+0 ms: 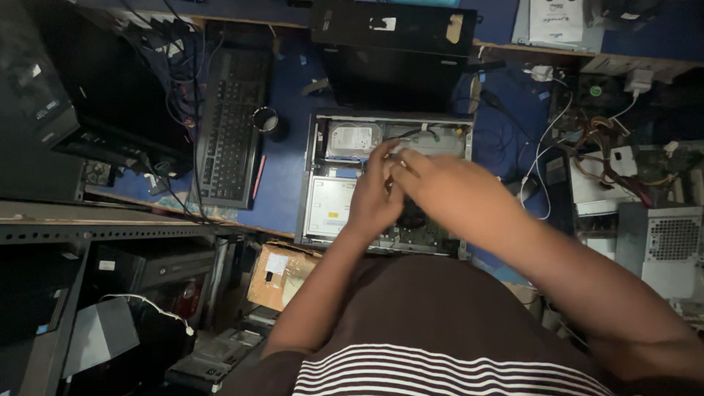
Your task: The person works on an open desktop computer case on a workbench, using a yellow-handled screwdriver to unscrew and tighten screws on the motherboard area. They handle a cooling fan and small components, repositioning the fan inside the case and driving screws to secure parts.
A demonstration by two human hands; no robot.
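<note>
Reaching into the open computer case (pixel 312 183), both hands met; left hand (pixel 374 198) and right hand (pixel 429 180) grips could not be told. Hard drive (pixel 353 139) beyond the fingertips judged rigid, fragile; hold by edges

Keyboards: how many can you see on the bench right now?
1. The keyboard lies on the blue bench left of the open computer case, where both hands, left hand and right hand, are working. Others may be hidden in the dark clutter.

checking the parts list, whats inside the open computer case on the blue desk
Inside the open computer case: a silver hard drive, a flat silver optical drive, cables and some green board. The left hand and right hand cover the middle, so parts beneath them cannot be seen.
</note>
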